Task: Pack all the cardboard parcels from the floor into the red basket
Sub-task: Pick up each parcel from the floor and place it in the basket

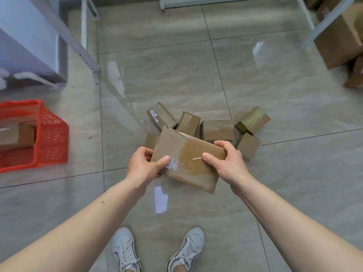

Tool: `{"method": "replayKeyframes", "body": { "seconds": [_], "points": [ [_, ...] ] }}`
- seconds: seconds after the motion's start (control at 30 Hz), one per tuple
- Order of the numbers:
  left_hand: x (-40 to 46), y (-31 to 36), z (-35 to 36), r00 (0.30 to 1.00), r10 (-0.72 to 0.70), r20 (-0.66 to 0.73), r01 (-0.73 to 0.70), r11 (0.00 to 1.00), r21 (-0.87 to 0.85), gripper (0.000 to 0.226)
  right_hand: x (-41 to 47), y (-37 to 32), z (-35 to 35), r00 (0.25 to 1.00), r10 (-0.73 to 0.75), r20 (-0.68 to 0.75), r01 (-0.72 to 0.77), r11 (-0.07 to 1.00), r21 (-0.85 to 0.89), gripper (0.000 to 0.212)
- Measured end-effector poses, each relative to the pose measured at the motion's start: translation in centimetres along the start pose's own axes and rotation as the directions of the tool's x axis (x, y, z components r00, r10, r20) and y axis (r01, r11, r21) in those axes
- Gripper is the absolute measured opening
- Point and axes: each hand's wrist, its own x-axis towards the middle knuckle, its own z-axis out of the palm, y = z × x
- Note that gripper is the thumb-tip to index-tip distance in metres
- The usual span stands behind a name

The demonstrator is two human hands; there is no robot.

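Parcel status: flat cardboard parcel (pixel 188 160) is off the floor, held between both my hands above the pile, tilted so its far-left corner sits highest and near-right corner lowest. Brown tape runs across its top face; a torn white label patch shows near my left thumb.

L hand (pixel 144 165): grips the parcel's left edge. Thumb lies pressed flat on top face; the other fingers curl round the edge, w/ tips mostly hidden under the box.

R hand (pixel 227 163): grips the right edge. Thumb pressed on top face, pointing left; fingers curled over the far-right corner.

Remaining parcels on floor, just beyond the held one, approx. 6 visible:
- labelled parcel (pixel 161 115), tilted, far left of pile
- taped parcel (pixel 188 123), beside it, leaning
- plain parcel (pixel 217 130), centre-right
- greenish-taped parcel (pixel 253 119), far right
- small parcel (pixel 247 145), near right, close to my R hand but apart from it
- partly hidden parcel (pixel 151 141), behind the held one's left side

Red basket (pixel 49 134): on floor well to the left of the pile, at frame edge. One cardboard parcel in basket (pixel 15 136) is visible inside; blurred, so no detail.

Ref. items: white shoes (pixel 157 250) below, tiled floor (pixel 176 65), metal shelf leg (pixel 86 48) upper left, large cartons (pixel 341 36) upper right.
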Motion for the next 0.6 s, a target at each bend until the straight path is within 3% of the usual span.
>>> {"method": "replayKeyframes", "body": {
  "seconds": [0.33, 0.6],
  "points": [
    [1.6, -5.6, -18.9, 0.987, -0.028, -0.157, -0.004, 0.98, -0.199, 0.032, -4.4, -8.5, 17.5, 0.991, -0.11, 0.072, 0.11, 0.994, 0.0, 0.074],
    [4.1, -9.7, -36.1, 0.968, -0.031, -0.249, -0.025, 0.975, -0.22, 0.028, -8.4, -13.7, 35.4, 0.998, -0.023, -0.052, 0.026, 0.998, 0.049, 0.071]
  ]
}}
